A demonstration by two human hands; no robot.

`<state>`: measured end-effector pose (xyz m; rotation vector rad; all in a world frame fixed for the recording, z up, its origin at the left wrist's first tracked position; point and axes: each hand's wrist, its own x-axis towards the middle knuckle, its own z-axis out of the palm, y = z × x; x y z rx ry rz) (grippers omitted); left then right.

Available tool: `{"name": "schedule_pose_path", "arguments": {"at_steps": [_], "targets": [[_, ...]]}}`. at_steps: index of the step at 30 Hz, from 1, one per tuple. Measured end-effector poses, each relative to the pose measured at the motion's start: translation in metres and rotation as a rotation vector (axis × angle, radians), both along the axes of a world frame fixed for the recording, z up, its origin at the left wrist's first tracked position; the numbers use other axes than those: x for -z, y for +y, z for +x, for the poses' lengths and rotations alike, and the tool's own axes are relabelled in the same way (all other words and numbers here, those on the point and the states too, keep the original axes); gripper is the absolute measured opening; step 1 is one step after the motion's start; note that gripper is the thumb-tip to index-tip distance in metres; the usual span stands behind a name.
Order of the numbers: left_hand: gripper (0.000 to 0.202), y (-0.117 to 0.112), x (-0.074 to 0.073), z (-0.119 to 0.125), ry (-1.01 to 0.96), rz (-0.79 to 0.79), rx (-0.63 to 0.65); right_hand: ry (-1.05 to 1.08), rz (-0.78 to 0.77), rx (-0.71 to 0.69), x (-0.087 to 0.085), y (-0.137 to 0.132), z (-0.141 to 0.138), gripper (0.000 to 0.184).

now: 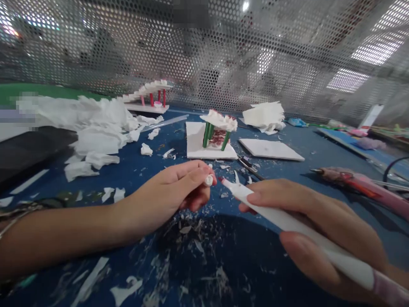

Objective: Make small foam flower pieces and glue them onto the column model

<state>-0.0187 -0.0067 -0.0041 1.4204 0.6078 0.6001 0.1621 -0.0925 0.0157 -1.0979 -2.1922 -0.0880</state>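
Between thumb and forefinger, my left hand (182,187) pinches a small white rolled piece (208,181) that looks like a rosette. My right hand (316,221) is wrapped round a white marker pen (281,219), whose dark red tip (221,180) points at the rolled piece, with a small gap between them. Just beyond my hands stands a small model (218,128) with green posts, a white bumpy roof and a red-and-white patch below it. It rests on a white foam board (195,140).
Torn white paper (99,123) is heaped at the left, beside a dark flat object (38,149). A second model with red posts (153,96) stands behind. To the right lie a bare white board (271,149), a thin dark tool (251,167) and a pink tool with a metal tip (361,181). Scraps litter the blue table.
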Motion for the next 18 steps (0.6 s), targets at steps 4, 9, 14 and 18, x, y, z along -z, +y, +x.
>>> {"name": "schedule_pose_path", "arguments": {"at_steps": [4, 9, 14, 18], "targets": [[0.019, 0.0, 0.0, 0.001, -0.03, -0.029, 0.046, -0.046, -0.009, -0.004, 0.0, 0.001, -0.002, 0.022], [0.018, -0.002, -0.001, 0.001, -0.044, -0.014, 0.017, -0.037, -0.031, -0.008, -0.003, 0.003, -0.002, 0.022], [0.016, -0.001, 0.002, 0.002, -0.036, -0.013, 0.003, -0.12, -0.107, -0.042, -0.011, 0.003, 0.002, 0.025], [0.018, 0.0, 0.002, 0.001, -0.023, -0.005, 0.002, -0.141, -0.098, -0.032, -0.012, 0.003, 0.004, 0.024]]}}
